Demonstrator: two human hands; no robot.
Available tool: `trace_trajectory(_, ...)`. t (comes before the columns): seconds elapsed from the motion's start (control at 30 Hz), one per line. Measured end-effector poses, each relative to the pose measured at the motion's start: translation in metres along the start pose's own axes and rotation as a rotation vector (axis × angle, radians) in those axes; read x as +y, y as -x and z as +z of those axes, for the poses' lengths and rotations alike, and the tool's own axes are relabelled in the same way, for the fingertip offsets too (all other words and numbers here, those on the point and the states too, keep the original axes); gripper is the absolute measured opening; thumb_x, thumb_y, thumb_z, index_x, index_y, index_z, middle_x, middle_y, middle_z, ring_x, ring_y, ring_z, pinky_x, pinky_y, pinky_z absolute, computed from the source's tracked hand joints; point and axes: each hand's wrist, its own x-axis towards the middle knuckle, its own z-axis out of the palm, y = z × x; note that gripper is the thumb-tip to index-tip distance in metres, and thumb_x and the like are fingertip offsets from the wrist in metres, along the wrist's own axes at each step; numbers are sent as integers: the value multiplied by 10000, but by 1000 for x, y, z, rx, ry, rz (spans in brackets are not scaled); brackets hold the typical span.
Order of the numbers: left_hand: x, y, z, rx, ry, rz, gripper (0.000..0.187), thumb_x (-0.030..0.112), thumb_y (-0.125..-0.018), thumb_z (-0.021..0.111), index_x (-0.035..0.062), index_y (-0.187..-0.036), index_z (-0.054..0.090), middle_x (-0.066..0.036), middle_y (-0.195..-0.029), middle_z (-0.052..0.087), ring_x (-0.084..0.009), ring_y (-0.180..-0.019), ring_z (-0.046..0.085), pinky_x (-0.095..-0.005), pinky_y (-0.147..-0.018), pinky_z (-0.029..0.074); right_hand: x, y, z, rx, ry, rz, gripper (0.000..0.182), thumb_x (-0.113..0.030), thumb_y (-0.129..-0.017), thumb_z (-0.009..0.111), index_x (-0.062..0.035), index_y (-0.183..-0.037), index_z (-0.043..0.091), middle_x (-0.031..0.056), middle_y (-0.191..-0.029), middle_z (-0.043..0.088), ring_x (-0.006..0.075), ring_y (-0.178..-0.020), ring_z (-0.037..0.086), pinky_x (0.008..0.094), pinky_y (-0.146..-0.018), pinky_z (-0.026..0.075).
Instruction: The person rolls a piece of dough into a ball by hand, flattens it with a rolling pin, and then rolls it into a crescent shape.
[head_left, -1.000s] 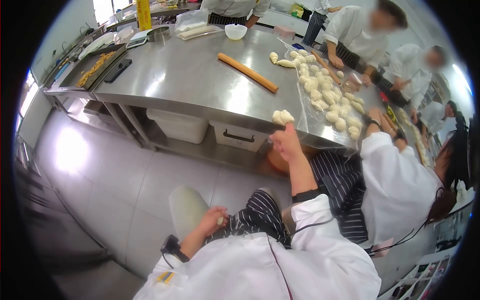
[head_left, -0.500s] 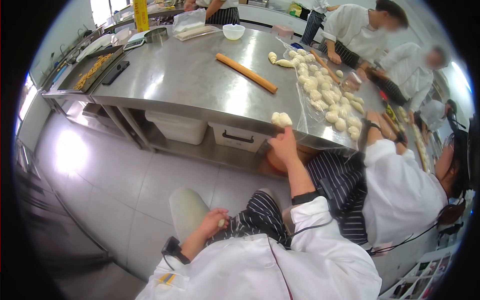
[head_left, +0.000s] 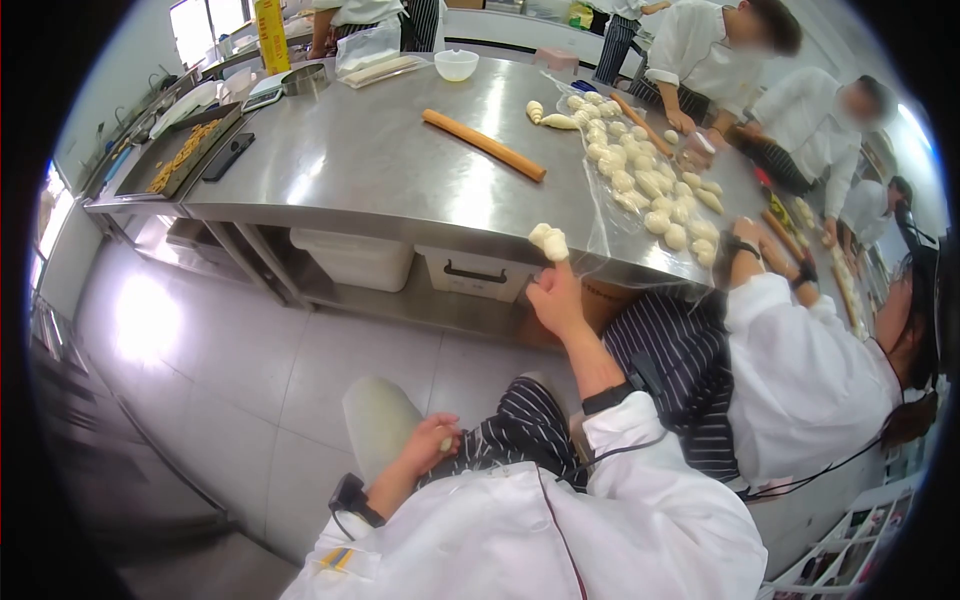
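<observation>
My right hand (head_left: 557,302) is at the near edge of the steel table, index finger stretched out and the other fingers curled. On that fingertip is a lumpy white piece of dough (head_left: 548,242), over the table edge. My left hand (head_left: 434,440) stays low by my lap, fingers curled round a small pale lump of dough (head_left: 445,443) that is mostly hidden. Right of my right hand, many shaped dough pieces (head_left: 655,185) lie on and under clear plastic film (head_left: 598,240). A wooden rolling pin (head_left: 484,145) rests mid-table.
On the steel table (head_left: 340,150) stand a white bowl (head_left: 456,66), a metal ring (head_left: 304,80), a scale (head_left: 268,92), a phone (head_left: 228,157) and a baking tray (head_left: 135,183). A co-worker (head_left: 800,380) sits close on my right; others work across the table.
The piece of dough has tilted and moved slightly toward me with my right fingertip. My left hand stays in place. The view has shifted a little.
</observation>
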Motion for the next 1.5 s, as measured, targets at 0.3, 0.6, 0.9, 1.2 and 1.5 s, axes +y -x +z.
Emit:
trace_trajectory(0.3, 104, 58, 67, 309, -816, 1009, 123, 45, -755, 710, 11, -836, 624, -22, -695, 568, -98, -648, 516, -247, -586, 412, -77, 52, 8, -220, 34, -391, 138, -55, -684, 626, -59, -814, 580, 94, -557, 519, 316, -471, 528, 401, -458, 424)
trace_trajectory(0.6, 146, 67, 116, 461, -844, 1336, 114, 18, -761, 701, 21, -872, 673, -21, -692, 558, -106, -619, 495, -247, -565, 393, -78, 65, 23, -329, 60, -575, 104, -75, -647, 629, -51, -656, 527, 120, -585, 541, 344, -508, 552, 423, -474, 437)
trace_trajectory(0.9, 137, 63, 116, 450, -728, 1283, 51, 9, -781, 677, 25, -817, 644, -32, -693, 554, -124, -618, 498, -249, -570, 391, -63, 71, 22, -354, 70, -540, 143, -82, -654, 633, -48, -614, 500, 117, -589, 532, 340, -514, 545, 421, -474, 427)
trace_trajectory(1.2, 138, 57, 108, 302, -879, 1252, 92, 100, -839, 650, 39, -811, 586, -20, -704, 542, -109, -612, 471, -243, -566, 376, -59, 74, 25, -383, 50, -519, 154, -102, -672, 639, -52, -616, 505, 114, -597, 545, 339, -516, 544, 424, -475, 421)
trace_trajectory(1.5, 114, 51, 90, 397, -534, 1009, 161, 152, -919, 590, 39, -804, 575, 16, -720, 546, -51, -622, 471, -196, -559, 374, -55, 79, 25, -404, 60, -438, 161, -108, -684, 634, -49, -614, 501, 118, -596, 543, 347, -523, 542, 436, -475, 415)
